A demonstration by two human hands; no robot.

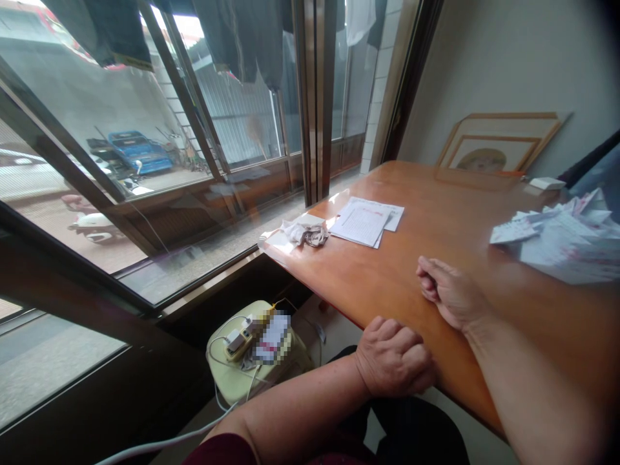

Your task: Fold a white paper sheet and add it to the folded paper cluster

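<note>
1. left hand (397,356): curled knuckles-up by the near edge of the table (368,278). fingertips are tucked out of sight, so can't tell if it's gripping anything.
2. right hand (448,294): fingers folded together into a loose fist over the tabletop, nothing seen poking out of it.
3. closest loose stuff is the printed sheets (361,223), lying flat on the table past the right hand, window side, apart from both hands. at least two, overlapping.
4. handling, my guess: super light, floppy, slidey on that shiny wood, tears if yanked. i'd pinch a near corner.
5. folded paper heap (571,239) on the right: light too, kinda springy, probably topples. scoop low from both sides. too jumbled and blurry to count, sorry.
6. other counts: one table, one crumpled wad (314,236) just beside the sheets (maybe two pieces), one small white box (547,183), one stool (230,381) below, holding one power strip (246,337) with two chargers (235,342).
</note>
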